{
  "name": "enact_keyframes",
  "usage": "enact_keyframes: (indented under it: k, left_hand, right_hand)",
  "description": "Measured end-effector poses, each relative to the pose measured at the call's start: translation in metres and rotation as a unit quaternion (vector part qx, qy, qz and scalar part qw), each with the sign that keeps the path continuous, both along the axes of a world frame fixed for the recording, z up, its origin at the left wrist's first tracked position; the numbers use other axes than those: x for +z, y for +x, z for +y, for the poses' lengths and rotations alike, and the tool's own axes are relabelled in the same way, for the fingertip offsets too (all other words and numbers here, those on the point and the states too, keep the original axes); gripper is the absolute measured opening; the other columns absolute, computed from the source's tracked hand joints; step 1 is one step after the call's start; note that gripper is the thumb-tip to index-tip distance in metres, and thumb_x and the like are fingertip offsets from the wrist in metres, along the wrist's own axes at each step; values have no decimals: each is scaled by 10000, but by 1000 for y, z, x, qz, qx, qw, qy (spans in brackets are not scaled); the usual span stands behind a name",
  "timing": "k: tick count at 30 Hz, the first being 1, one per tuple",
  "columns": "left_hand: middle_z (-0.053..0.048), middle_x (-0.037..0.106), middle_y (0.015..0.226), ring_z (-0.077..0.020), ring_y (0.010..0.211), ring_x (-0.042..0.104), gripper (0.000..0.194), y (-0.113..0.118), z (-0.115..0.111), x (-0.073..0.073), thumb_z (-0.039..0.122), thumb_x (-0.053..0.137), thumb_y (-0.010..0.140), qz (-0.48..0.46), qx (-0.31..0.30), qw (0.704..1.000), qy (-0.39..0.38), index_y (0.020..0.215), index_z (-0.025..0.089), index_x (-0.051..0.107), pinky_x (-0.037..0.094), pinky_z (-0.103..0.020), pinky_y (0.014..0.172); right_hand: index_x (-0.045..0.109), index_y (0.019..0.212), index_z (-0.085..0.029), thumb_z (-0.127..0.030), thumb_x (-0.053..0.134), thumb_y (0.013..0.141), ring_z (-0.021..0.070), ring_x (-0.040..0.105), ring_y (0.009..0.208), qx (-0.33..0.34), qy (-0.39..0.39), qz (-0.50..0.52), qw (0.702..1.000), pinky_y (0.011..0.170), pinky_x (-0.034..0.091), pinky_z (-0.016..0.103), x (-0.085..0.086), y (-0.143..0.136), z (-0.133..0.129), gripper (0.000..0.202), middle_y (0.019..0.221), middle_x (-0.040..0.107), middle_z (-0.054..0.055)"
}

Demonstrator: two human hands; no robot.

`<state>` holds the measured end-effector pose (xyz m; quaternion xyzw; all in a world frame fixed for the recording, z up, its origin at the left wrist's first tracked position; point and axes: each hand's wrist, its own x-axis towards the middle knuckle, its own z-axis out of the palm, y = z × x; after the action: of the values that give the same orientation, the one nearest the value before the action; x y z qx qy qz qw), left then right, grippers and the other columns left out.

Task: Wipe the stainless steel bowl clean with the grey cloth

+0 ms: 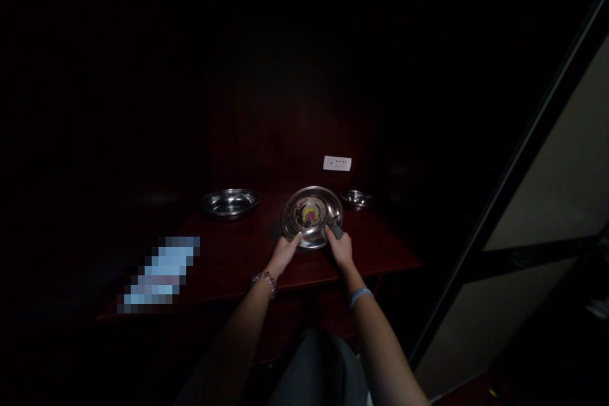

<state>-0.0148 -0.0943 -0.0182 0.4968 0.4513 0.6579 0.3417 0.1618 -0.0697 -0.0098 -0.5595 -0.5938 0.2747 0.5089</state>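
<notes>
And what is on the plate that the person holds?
A yellow-and-red patch shows near the middle of the plate. The surface beneath the fingers and grey item is covered.

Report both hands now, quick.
Left hand: closed on the near left rim of the metal plate.
Right hand: closed on its near right rim, with a grey thing, too dark to name.

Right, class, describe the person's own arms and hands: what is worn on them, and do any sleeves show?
The left hand and right hand are ungloved, and no sleeves show along the forearms. The left wrist wears a beaded bracelet, seemingly pinkish and dark; the right a plain-looking light blue band. Finer markings are too dim to tell.
</notes>
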Motion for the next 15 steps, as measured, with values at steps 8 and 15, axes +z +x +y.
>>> enact_keyframes:
  k: [8, 15]
  left_hand:
    - [-137, 702, 1213, -247, 1155, 642, 343, 7, -5, 8, 190, 626, 786, 31, 4, 999, -17, 1110, 89, 679, 424, -407, 1080]
    - [-132, 745, 1104, -251, 1073, 684, 266, 2, -5, 6, 174, 624, 778, 44, 49, 998, -21, 1021, 103, 708, 484, -376, 996]
  right_hand:
    - [746, 946, -143, -641, 537, 828, 290, 683, 825, -211, 49, -37, 976, 725, 487, 343, 8, 2, -7, 553, 901, 716, 161]
    - [713, 990, -120, -675, 375, 896, 278, 666, 816, -275, 91, 63, 955, 739, 476, 335, -3, 9, 4, 657, 902, 702, 169]
